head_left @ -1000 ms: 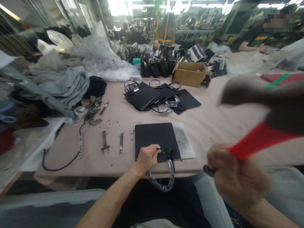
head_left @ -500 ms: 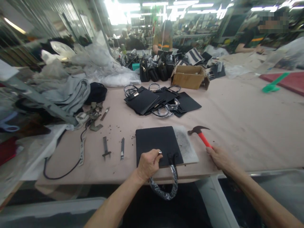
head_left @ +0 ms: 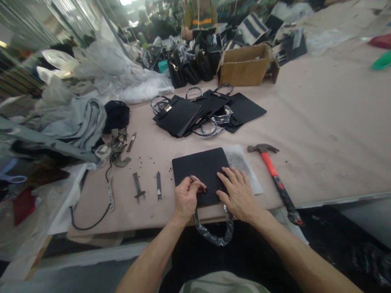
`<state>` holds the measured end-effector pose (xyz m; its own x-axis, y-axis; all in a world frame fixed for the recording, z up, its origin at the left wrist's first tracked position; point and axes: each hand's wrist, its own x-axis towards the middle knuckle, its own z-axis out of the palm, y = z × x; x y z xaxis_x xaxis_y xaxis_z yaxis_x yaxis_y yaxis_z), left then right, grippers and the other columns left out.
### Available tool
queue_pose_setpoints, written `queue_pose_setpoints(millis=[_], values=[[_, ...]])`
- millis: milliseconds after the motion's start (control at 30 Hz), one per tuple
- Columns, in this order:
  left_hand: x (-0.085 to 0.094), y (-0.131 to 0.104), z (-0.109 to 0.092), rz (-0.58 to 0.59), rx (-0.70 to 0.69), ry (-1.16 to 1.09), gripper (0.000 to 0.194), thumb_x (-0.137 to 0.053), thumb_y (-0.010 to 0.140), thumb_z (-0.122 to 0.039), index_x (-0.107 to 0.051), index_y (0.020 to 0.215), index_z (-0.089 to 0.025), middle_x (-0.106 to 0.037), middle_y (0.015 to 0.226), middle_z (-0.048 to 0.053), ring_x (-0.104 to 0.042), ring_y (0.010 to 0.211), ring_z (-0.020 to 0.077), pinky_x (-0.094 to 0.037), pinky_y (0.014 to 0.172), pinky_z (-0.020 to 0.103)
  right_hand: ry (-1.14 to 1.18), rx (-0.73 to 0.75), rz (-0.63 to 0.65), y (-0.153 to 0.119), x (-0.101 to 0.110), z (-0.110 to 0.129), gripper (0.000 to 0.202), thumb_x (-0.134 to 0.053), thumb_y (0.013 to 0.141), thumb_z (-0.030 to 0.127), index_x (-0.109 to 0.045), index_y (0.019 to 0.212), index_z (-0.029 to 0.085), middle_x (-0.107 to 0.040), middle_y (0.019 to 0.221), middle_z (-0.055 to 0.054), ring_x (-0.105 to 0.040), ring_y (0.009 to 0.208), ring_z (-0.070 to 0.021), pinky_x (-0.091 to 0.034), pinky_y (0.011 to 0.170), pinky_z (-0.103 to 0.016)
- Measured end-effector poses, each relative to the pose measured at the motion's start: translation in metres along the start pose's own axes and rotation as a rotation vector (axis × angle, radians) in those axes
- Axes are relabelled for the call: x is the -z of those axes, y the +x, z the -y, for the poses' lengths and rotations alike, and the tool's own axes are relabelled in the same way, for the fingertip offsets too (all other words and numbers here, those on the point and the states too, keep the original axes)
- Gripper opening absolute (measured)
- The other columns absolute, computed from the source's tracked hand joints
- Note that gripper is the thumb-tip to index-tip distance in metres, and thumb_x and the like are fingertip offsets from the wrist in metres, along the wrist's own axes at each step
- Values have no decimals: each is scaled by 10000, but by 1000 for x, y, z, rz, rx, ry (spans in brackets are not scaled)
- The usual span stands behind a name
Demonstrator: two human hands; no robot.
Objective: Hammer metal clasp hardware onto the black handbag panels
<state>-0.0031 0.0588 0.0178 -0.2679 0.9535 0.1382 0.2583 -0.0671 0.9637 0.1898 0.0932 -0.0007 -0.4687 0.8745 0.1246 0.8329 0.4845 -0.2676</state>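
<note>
A black bag panel (head_left: 198, 167) lies flat near the table's front edge. Its handle (head_left: 214, 238), wrapped in clear plastic, hangs over that edge. My left hand (head_left: 187, 199) is closed in a pinch around a small metal rod-like tool (head_left: 195, 180), whose tip is close to the panel's surface. On the panel's right part, my right hand (head_left: 236, 193) rests with fingers spread, holding nothing. Under the panel, a white board (head_left: 244, 165) with dark marks sticks out to the right. Beyond it lies a claw hammer (head_left: 270, 167) with a red and black handle.
Two slim metal tools (head_left: 159, 186) (head_left: 138, 188) lie to the left, near small dark bits. Farther back are a pile of black bag panels (head_left: 180, 116) with wrapped handles and a cardboard box (head_left: 244, 67). Cloth and plastic fill the left side; a person (head_left: 200, 18) sits opposite.
My right hand has let go of the hammer, leaving it on the table, and moved left onto the panel. My left hand still pinches the metal tool. The view has tilted down.
</note>
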Motion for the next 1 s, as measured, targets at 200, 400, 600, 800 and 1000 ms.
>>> queue_pose_setpoints(millis=[200, 400, 600, 800, 1000], values=[[47, 26, -9, -231, -89, 422, 160, -603, 929, -325, -696, 947, -197, -739, 826, 39, -701, 772, 188, -552, 769, 291, 45, -12, 6, 1, 3, -4, 568, -539, 950, 412, -519, 1470, 185, -409, 1596, -120, -302, 1471, -377, -183, 1209, -582], [64, 20, 27, -254, -62, 870, 221, -577, 912, -339, -714, 981, -179, -727, 957, 135, -693, 818, 266, -512, 709, 346, 75, -12, -51, -3, 1, -5, 553, -564, 934, 387, -541, 1456, 208, -424, 1593, -103, -335, 1464, -364, -208, 1212, -574], [42, 9, 44, -36, 355, 781, 312, -537, 919, -443, -662, 807, -180, -716, 742, 110, -698, 718, 292, -491, 661, 360, 65, 2, -105, -5, -13, -14, 603, -610, 877, 336, -533, 1470, 260, -445, 1585, -69, -356, 1462, -352, -246, 1205, -587], [33, -5, 31, -249, 316, 631, 381, -500, 833, -535, -638, 933, -195, -729, 939, 145, -702, 895, 329, -515, 776, 402, 98, 7, -94, -9, -16, -17, 609, -605, 893, 345, -511, 1491, 280, -422, 1599, -69, -343, 1476, -362, -245, 1207, -620], [36, -25, 22, -349, 414, 160, 533, -557, 717, -665, -635, 906, -172, -737, 842, 113, -703, 820, 307, -526, 761, 390, 188, 67, -167, -2, -15, -30, 520, -442, 999, 492, -538, 1457, 267, -517, 1519, -103, -465, 1399, -331, -352, 1154, -612]])
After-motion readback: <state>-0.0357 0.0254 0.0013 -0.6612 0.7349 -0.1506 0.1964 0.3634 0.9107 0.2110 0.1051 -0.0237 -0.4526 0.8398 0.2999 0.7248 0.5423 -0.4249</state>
